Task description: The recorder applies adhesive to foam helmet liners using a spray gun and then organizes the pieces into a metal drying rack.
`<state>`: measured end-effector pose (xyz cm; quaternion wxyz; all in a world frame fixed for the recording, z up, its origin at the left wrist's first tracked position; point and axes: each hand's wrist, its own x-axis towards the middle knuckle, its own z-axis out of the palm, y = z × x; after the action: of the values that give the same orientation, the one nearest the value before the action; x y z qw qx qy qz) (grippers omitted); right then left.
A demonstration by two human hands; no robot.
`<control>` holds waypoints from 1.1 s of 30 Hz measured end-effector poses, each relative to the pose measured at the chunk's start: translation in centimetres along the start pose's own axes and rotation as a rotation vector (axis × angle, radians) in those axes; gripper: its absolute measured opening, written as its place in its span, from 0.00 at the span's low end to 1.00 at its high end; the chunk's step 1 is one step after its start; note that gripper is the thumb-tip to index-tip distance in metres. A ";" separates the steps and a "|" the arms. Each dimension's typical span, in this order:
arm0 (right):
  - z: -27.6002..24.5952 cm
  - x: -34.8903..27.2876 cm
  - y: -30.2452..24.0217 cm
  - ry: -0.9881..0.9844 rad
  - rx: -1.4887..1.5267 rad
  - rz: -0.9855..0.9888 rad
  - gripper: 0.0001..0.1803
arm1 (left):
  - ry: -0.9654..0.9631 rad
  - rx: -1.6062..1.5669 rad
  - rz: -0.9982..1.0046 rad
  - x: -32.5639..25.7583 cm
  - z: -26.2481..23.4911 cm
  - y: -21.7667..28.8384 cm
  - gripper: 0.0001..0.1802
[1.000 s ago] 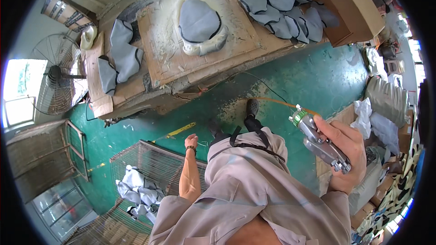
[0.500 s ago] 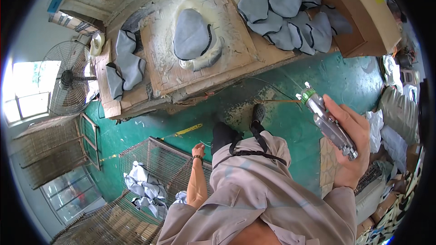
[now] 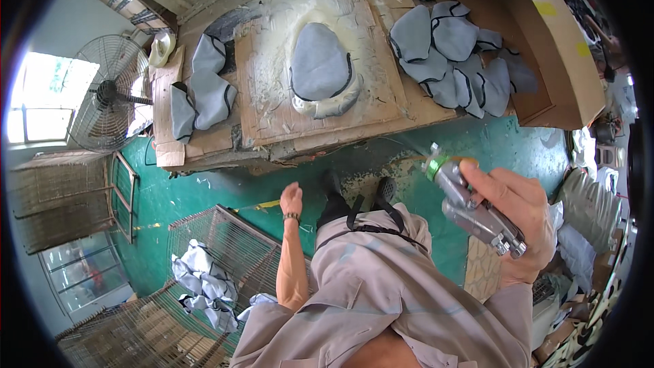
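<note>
The left hand hung loosely curled over the floor; any hold, I could not tell. A grey piece lay on the worktop, long axis near-to-far. Rightward, the gun slanted, nozzle pointing far and left, wrapped by the right hand.

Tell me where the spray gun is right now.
In the head view, the spray gun is right of centre, gripped in the person's right hand, seen against the green floor below the right part of the cardboard-covered table.
</note>
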<state>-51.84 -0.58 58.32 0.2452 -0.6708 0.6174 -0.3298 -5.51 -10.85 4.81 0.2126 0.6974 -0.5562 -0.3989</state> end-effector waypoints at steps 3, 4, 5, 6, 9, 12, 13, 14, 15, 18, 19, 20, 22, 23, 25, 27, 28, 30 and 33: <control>0.5 0.8 -1.3 0.088 -0.163 0.043 0.36 | 0.050 -0.066 0.165 3.4 0.1 7.6 0.16; 0.6 1.0 -1.7 0.077 -0.150 0.048 0.35 | 0.056 -0.169 0.202 4.3 0.1 10.0 0.16; 0.7 1.1 -2.0 0.085 -0.144 0.042 0.34 | 0.082 -0.165 0.227 5.2 0.1 12.1 0.15; 0.8 1.1 -2.3 0.057 -0.145 0.057 0.34 | 0.082 -0.177 0.241 5.9 0.0 14.0 0.15; 1.0 0.6 -3.2 0.210 -0.259 0.112 0.33 | 0.144 -0.229 0.340 7.8 -0.4 18.3 0.15; 0.7 -0.3 -3.5 0.136 -0.290 0.060 0.35 | 0.230 -0.259 0.303 9.4 -0.9 21.7 0.15; 0.5 -0.6 -3.5 0.179 -0.422 0.001 0.35 | 0.255 -0.302 0.356 10.1 -1.0 22.8 0.16; 0.4 -0.9 -3.5 0.193 -0.421 0.029 0.36 | 0.263 -0.317 0.351 10.8 -1.1 24.0 0.18; -0.1 -1.1 -3.4 0.137 -0.332 0.046 0.35 | 0.275 -0.342 0.411 11.6 -1.2 25.1 0.18; -0.6 -1.6 -3.4 -0.038 -0.185 0.042 0.36 | 0.146 -0.154 0.503 14.4 -0.8 28.4 0.23; -0.7 -1.8 -3.6 0.048 -0.231 0.084 0.37 | 0.204 0.065 0.683 15.3 -0.5 29.3 0.23; -0.5 -2.1 -3.8 0.151 -0.281 0.142 0.37 | 0.276 0.279 0.920 16.1 -0.2 29.9 0.23; -0.1 -2.7 -4.2 0.197 -0.468 0.175 0.38 | 0.197 0.298 0.848 17.3 0.2 30.9 0.20; 0.0 -3.1 -4.4 0.192 -0.403 0.322 0.30 | 0.102 0.339 0.766 17.8 0.3 31.3 0.18; 0.2 -3.6 -4.0 0.210 -0.176 0.308 0.25 | 0.157 0.372 0.858 18.4 0.3 32.3 0.14; 0.2 -4.1 -3.5 0.161 -0.230 0.239 0.29 | 0.186 0.449 0.863 18.8 0.1 33.4 0.09; 0.2 -4.2 -3.3 0.143 -0.219 0.202 0.31 | 0.185 0.414 0.899 19.0 0.0 34.1 0.09; 0.3 -4.2 -3.3 0.107 -0.194 0.128 0.37 | 0.162 0.360 0.908 19.3 -0.1 35.2 0.08; 1.1 -3.8 -4.2 0.127 -0.183 0.185 0.35 | 0.080 0.389 0.840 19.6 -0.4 36.1 0.09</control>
<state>-48.34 3.62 60.18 0.1729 -0.6083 0.7184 -0.2897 -25.85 -39.90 25.52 0.2423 0.4535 -0.8463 -0.1395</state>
